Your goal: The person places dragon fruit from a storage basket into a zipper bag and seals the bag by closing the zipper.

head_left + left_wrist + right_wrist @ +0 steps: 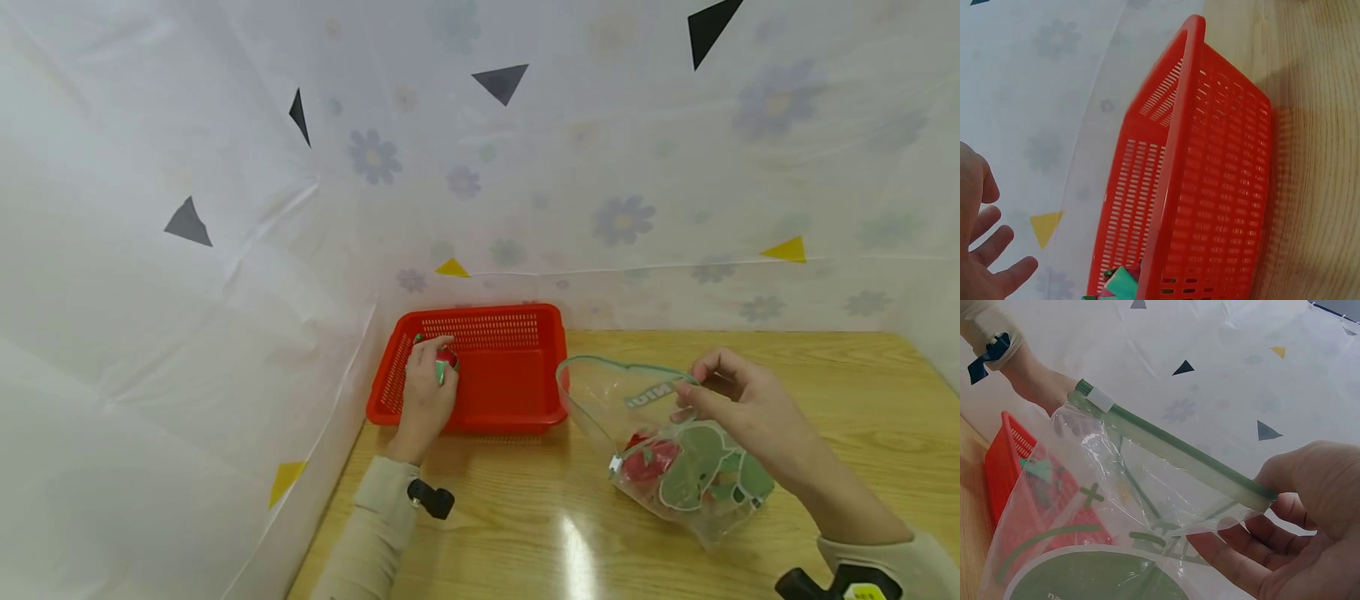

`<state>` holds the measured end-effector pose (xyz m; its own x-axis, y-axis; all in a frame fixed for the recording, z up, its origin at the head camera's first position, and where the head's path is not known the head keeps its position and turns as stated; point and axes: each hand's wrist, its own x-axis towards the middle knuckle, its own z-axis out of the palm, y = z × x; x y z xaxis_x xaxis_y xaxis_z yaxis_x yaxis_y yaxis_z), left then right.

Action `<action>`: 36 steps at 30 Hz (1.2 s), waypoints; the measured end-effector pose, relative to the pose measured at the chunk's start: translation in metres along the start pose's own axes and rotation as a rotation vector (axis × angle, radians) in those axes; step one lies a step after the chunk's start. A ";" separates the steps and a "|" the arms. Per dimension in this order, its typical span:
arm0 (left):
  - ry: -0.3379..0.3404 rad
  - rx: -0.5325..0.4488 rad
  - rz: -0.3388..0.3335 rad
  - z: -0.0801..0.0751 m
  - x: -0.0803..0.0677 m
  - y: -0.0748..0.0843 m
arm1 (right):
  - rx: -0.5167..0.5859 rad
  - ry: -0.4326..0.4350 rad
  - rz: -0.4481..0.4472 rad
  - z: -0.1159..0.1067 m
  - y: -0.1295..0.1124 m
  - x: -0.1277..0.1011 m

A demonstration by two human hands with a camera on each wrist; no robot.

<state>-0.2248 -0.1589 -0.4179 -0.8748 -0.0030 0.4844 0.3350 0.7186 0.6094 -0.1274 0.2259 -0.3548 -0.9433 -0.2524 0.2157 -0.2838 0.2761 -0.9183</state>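
My left hand (429, 396) is over the left part of a red plastic basket (553, 354). In the left wrist view its fingers (997, 247) are spread, apart from the green and red items (1124, 284) low in the basket. Those items (447, 358) show beside the fingers in the head view, partly covered; their kind is unclear. With thumb and fingers, my right hand (1316, 519) pinches the green-edged rim of a clear zip bag (1091, 465). The bag's mouth gapes toward the basket. Inside it lies something red (648, 458), blurred by the plastic.
A pale wooden table (517, 508) carries the basket and the bag. White sheeting with faint flowers (622, 221) rises behind the basket and along the left side. A white slider (1100, 399) sits on the bag's zip.
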 end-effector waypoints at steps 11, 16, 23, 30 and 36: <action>-0.027 0.050 -0.137 0.002 0.007 -0.019 | 0.003 0.008 0.003 -0.001 -0.003 0.000; -0.058 0.094 -0.194 0.005 0.012 -0.030 | 0.008 0.008 -0.007 -0.001 -0.003 0.000; -0.148 0.177 -0.269 0.012 0.021 -0.041 | 0.006 0.011 -0.016 -0.001 -0.003 -0.001; -0.253 0.314 -0.334 0.021 0.031 -0.047 | 0.018 0.021 -0.023 0.001 -0.004 -0.001; -0.329 0.443 -0.300 0.026 0.036 -0.053 | -0.011 0.028 -0.021 0.002 -0.007 -0.003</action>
<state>-0.2828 -0.1788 -0.4488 -0.9938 -0.0856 0.0715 -0.0567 0.9399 0.3366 -0.1224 0.2229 -0.3495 -0.9416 -0.2322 0.2439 -0.3051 0.2815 -0.9098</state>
